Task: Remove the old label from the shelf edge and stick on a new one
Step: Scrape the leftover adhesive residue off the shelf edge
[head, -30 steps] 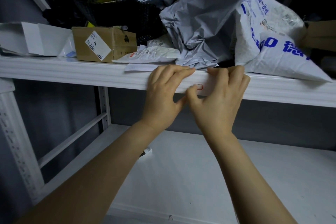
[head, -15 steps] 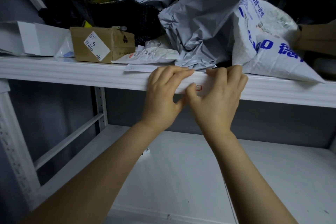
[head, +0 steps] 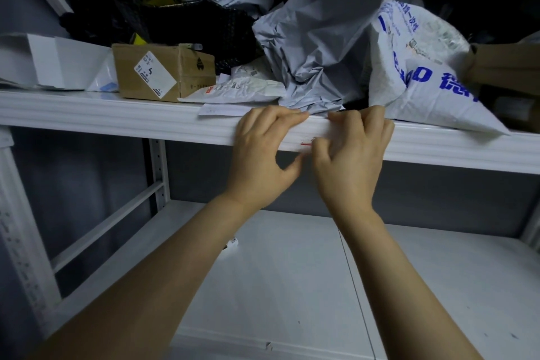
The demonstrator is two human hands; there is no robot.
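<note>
Rightward along the label (head: 304,137) the right hand (head: 350,155) has slid its thumb, baring a red mark.

Head view: the left hand (head: 263,155) grips the white shelf edge (head: 117,123), fingers curled over its top lip, thumb beneath. At its 3 o'clock the right hand pinches the label against the same edge, fingers over the top, thumb on its face. The label lies flat on the edge between the two thumbs. From the hands, a cardboard box (head: 163,73) sits at 10 o'clock, a grey mailer bag (head: 321,38) at 12 and a white blue-printed bag (head: 423,82) at 2.
</note>
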